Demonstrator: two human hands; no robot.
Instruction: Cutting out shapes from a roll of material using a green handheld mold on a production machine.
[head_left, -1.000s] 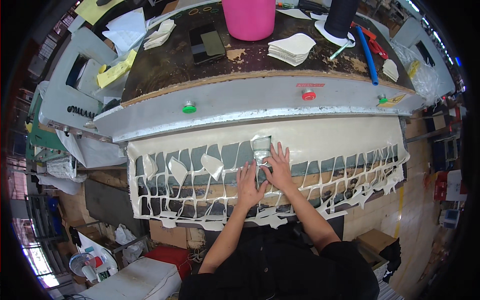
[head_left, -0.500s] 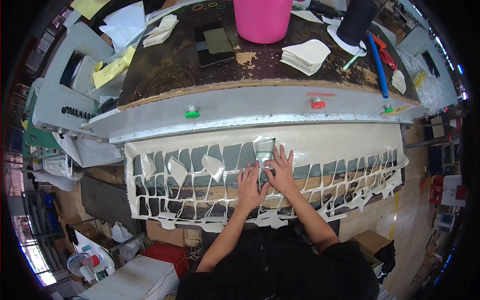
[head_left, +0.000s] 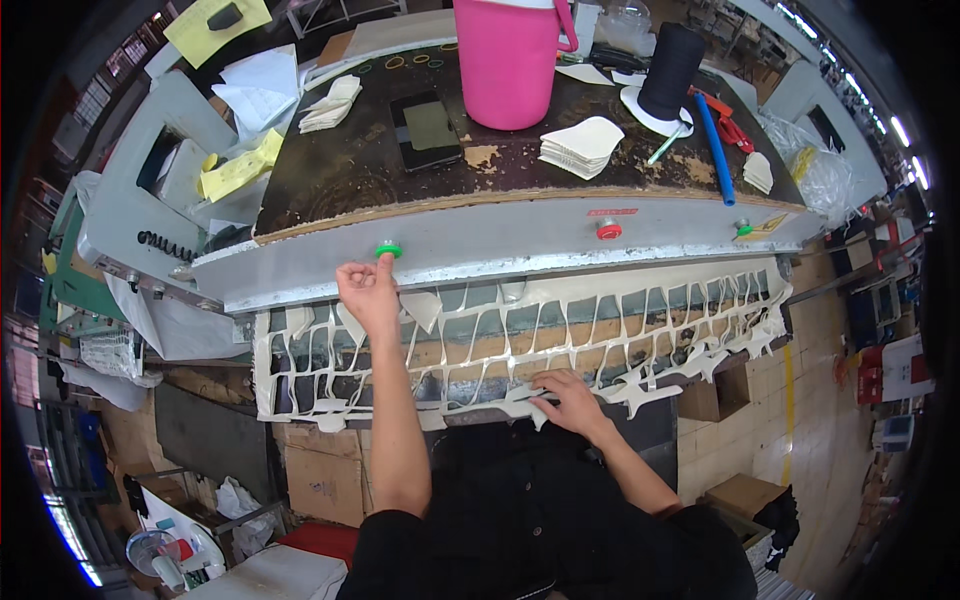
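My left hand [head_left: 368, 298] is raised to the front of the grey press beam [head_left: 480, 250], fingers curled and its thumb on a green push button [head_left: 388, 250]. Nothing shows inside those fingers. At the near edge of the cream sheet [head_left: 530, 340], which is full of cut-out holes, rests my right hand [head_left: 572, 402], thumb and fingers apart. A cutting die [head_left: 513, 291] with a cream piece in it peeks out from under the beam, its far part hidden. Loose cut pieces [head_left: 422, 310] lie on the sheet to its left, partly covered by my left hand and the beam.
On the beam's dark top stand a pink bucket [head_left: 508, 70], a black thread cone [head_left: 672, 75], stacks of cream pieces [head_left: 582, 147], a phone [head_left: 425, 132] and a blue tube [head_left: 714, 150]. A red button [head_left: 609, 231] sits further right. Cardboard [head_left: 325, 470] lies below left.
My left hand has left the die and gone up-left to the green button. My right hand has come back to the sheet's near edge. The beam now covers more of the sheet and die.
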